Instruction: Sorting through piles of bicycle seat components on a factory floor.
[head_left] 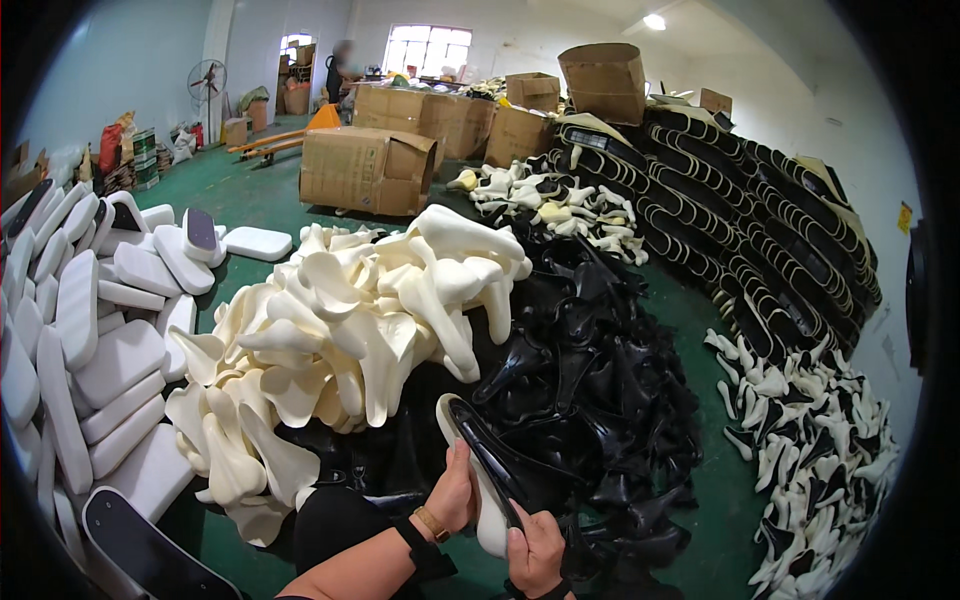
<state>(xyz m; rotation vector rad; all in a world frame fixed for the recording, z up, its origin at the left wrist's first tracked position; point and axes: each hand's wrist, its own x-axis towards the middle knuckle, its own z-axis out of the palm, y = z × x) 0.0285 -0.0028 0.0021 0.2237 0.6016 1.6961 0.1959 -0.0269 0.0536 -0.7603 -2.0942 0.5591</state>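
Both my hands grip one bicycle saddle piece [487,500], a cream foam pad with a glossy black plastic shell along its right side. My left hand [453,492], with a brown band at the wrist, is closed on the foam side near the middle. Lower down, my right hand [536,555] pinches the near end, its thumb over the foam edge. The piece is tilted, its far tip pointing up and left. Beyond it lies a heap of black saddle shells [575,360]. To the left rises a large pile of cream foam saddle pads [340,310].
White rectangular foam pads [120,360] crowd the left. At right, stacked black and cream saddles [740,210] stand near the wall, with a loose saddle pile [820,460] below. Cardboard boxes [360,170], an orange pallet jack [300,133] and a person [338,75] are farther back.
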